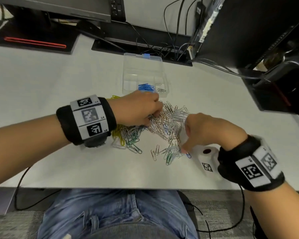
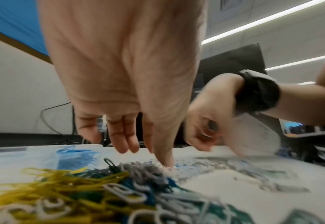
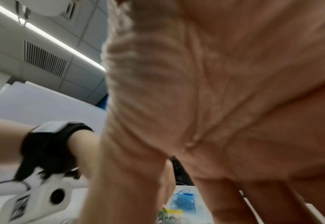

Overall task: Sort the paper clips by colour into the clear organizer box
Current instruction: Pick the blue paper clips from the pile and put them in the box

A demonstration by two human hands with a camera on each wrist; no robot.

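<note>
A mixed pile of paper clips [image 1: 166, 121] lies mid-table: silver in the centre, yellow [image 2: 52, 181] and green [image 1: 133, 142] at its left. Behind it stands the clear organizer box [image 1: 143, 66], lid back, with blue clips [image 1: 146, 87] in one front compartment and a few silver clips [image 1: 161, 90] in the compartment to their right. My left hand [image 1: 155, 114] reaches down into the pile's top left, fingers fairly straight, one fingertip [image 2: 165, 162] pressing among silver clips. My right hand [image 1: 185, 140] hovers at the pile's right with fingers curled, its thumb touching the table beside a lone blue clip [image 1: 188, 155].
Monitor stands [image 1: 33, 38], a tangle of cables [image 1: 162, 49] and a dark computer case [image 1: 248, 31] line the back and right of the white table. The table's front edge [image 1: 110, 188] runs just above my lap. Bare tabletop shows left of the box.
</note>
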